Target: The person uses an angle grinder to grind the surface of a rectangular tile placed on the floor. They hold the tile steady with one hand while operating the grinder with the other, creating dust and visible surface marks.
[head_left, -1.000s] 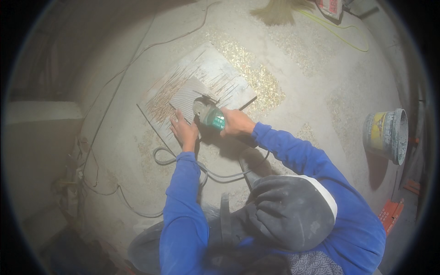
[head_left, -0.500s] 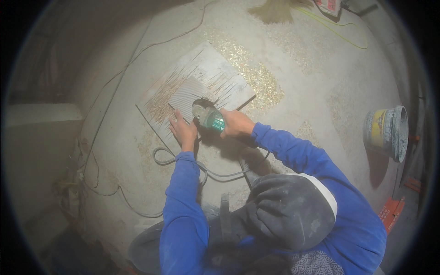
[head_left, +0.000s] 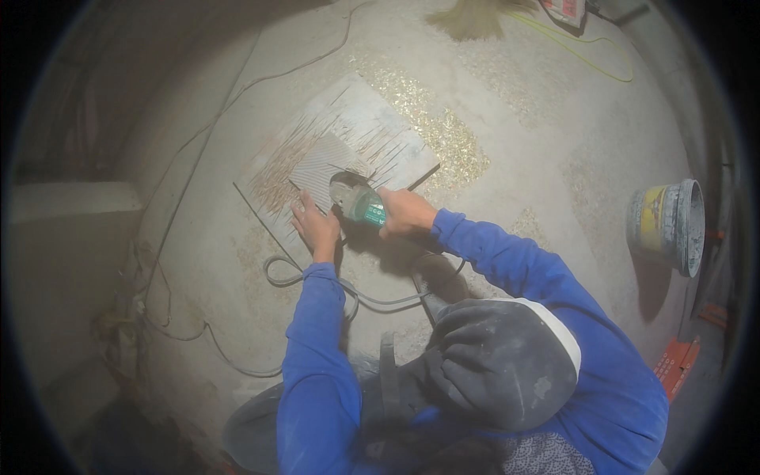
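My right hand is wrapped round the green body of an angle grinder, whose dusty guard and head face left. The grinder's head lies over the right edge of a small grey tile with a ridged face; the disc's contact is hidden. My left hand rests at the tile's lower left edge, fingers spread, close to the grinder's head. Under the tile lies a pale board scored with many brown gouges.
A grey cord loops below the board. Thin cables cross the floor at left. Shiny chips are scattered beyond the board. At right lies a tipped bucket; a straw broom is at the far edge. My bent knee is close by.
The grinder and my right hand have shifted very slightly left. My left hand keeps its place on the tile.
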`<state>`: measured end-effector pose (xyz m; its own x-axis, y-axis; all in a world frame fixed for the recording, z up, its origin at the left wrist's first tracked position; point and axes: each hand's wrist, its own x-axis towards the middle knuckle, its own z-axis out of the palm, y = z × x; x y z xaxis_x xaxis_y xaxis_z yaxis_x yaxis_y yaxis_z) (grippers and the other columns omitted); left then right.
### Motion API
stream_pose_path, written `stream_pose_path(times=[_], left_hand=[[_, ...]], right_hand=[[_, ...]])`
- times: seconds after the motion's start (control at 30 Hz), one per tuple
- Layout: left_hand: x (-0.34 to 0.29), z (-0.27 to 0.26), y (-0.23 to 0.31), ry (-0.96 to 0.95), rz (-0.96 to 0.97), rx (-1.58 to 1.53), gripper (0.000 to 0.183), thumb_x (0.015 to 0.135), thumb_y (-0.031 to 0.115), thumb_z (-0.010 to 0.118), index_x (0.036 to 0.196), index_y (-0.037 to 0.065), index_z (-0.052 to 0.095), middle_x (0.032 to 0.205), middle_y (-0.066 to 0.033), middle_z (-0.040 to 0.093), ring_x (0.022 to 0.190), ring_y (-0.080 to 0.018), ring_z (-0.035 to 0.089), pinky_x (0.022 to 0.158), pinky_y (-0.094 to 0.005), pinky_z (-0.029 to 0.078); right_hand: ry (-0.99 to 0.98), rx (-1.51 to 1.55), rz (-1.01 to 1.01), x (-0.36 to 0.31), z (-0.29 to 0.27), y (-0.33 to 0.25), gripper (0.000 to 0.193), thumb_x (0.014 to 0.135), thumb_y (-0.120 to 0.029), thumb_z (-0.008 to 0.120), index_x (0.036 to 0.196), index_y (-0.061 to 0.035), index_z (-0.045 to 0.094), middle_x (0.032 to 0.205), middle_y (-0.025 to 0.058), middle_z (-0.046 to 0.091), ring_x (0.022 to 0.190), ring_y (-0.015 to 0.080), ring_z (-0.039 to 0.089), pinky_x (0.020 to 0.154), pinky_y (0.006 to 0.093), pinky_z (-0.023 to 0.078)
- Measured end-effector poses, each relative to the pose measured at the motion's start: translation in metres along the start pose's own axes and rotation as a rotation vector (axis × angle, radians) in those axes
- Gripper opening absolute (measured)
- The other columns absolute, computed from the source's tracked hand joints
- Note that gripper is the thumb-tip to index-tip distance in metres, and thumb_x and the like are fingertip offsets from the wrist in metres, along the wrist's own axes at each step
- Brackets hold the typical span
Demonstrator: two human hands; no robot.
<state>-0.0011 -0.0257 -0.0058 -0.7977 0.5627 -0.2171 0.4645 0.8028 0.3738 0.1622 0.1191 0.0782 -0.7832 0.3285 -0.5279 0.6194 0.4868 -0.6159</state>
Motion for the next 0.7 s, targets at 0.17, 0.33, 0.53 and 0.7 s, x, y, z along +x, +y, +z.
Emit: stream_pose_path(times=[0.17,0.33,0.53,0.7], left_hand=[[0.0000,0.0002,0.0001,0.001,-0.005,0.005,0.080,0.084,0.014,0.068,0.153,0.006,0.029,0.159,-0.0127,0.031,0.148,-0.0382,0.022,0.121,-0.0512,0.019],[0.0014,0.0004,-0.0004,-0.010,-0.011,0.001,0.079,0.084,0.015,0.069,0.153,0.006,0.030,0.158,-0.0137,0.033,0.148,-0.0382,0.022,0.121,-0.0513,0.019],[0.0005,0.0035,-0.0025,0.011,0.002,-0.016,0.078,0.086,0.021,0.069,0.152,0.005,0.031,0.158,-0.0143,0.033,0.148,-0.0386,0.022,0.121,-0.0513,0.019],[0.0017,0.0036,-0.0039,0.005,0.005,-0.021,0.080,0.086,0.025,0.071,0.152,0.005,0.030,0.158,-0.0152,0.032,0.148,-0.0395,0.021,0.121,-0.0515,0.018]], right_hand=[[0.018,0.004,-0.010,0.0032,0.0039,0.0023,0.066,0.067,-0.028,0.082,0.114,0.0079,0.052,0.099,0.0302,0.067,0.097,0.0444,0.066,0.082,0.0480,0.054],[0.038,0.011,-0.026,0.0022,0.0020,0.0006,0.066,0.066,-0.027,0.081,0.114,0.0081,0.052,0.098,0.0305,0.067,0.097,0.0448,0.066,0.082,0.0483,0.054],[0.081,0.056,-0.006,-0.0042,-0.0010,-0.0030,0.062,0.066,-0.026,0.081,0.110,0.0069,0.053,0.096,0.0299,0.067,0.094,0.0447,0.066,0.080,0.0487,0.054],[0.092,0.043,-0.014,-0.0001,-0.0028,0.0009,0.063,0.066,-0.023,0.080,0.112,0.0076,0.051,0.090,0.0310,0.066,0.090,0.0462,0.066,0.078,0.0483,0.053]])
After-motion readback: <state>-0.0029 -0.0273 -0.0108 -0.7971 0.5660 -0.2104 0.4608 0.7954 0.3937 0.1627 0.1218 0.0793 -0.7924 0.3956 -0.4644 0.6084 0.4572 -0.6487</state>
